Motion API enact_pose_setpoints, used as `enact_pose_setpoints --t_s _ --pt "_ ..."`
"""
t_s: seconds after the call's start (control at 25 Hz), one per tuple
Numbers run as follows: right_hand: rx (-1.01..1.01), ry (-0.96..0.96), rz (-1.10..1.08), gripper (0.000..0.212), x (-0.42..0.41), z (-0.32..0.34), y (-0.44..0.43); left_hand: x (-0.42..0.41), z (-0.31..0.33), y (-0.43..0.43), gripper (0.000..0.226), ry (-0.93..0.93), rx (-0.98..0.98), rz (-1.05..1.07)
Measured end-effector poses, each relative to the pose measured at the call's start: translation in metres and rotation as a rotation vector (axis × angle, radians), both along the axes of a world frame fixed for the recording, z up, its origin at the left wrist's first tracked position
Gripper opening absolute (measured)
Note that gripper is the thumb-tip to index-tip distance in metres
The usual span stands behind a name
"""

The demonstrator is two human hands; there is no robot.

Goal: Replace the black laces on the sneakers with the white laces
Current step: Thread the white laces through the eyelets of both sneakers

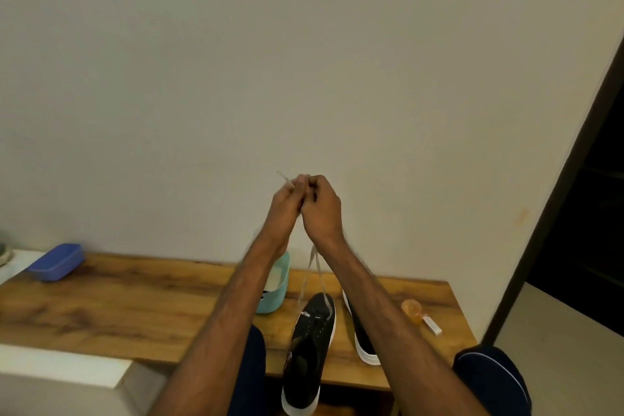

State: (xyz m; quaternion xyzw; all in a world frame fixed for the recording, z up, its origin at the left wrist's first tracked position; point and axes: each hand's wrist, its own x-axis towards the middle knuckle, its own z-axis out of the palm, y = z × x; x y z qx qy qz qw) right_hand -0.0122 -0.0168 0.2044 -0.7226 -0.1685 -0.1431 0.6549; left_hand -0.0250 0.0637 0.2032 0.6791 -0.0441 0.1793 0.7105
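A black sneaker (309, 353) with a white sole lies on the wooden table, toe pointing away from me. A white lace (315, 275) runs through its front eyelets, and both strands rise steeply up to my hands. My left hand (287, 204) and my right hand (322, 208) are raised together in front of the wall, each pinching a lace end; one tip pokes out to the upper left. The second black sneaker (359, 336) lies beside the first on its right, mostly hidden behind my right forearm.
A teal container (278, 284) stands behind my left forearm. A blue tub (55, 262) sits at the table's far left. An orange object (412, 310) and a small white box (432, 326) lie on the wooden table (135, 307) at right. A white box (60, 366) is at near left.
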Motion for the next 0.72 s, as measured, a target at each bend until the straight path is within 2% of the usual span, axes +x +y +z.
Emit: enact_pose_setpoints --t_s 0.12,0.28,0.36,0.44,0.56,0.64,0.72 --pt "-0.063 0.056 0.017 0.010 0.002 -0.021 -0.001 -0.007 -0.034 -0.011 0.049 0.098 -0.133 0.026" --pt "-0.081 0.176 -0.020 0.007 0.012 -0.068 -0.019 -0.002 -0.074 0.004 0.045 0.031 -0.213 0.160" --pt "-0.101 0.235 -0.092 0.004 0.022 -0.106 -0.043 0.000 -0.107 0.016 0.044 0.067 -0.218 0.295" --pt "-0.301 0.263 -0.155 0.015 0.032 -0.157 -0.066 0.001 -0.151 0.021 0.045 0.189 -0.054 0.406" --pt "-0.735 0.410 -0.100 0.016 0.041 -0.237 -0.071 0.000 -0.229 0.013 0.050 0.499 0.387 0.288" --pt "-0.883 0.513 -0.056 0.020 0.045 -0.276 -0.065 -0.001 -0.273 0.004 0.045 0.687 0.689 0.194" --pt "-0.923 0.550 -0.063 0.028 0.049 -0.298 -0.061 0.002 -0.293 -0.002 0.042 0.757 0.859 0.160"
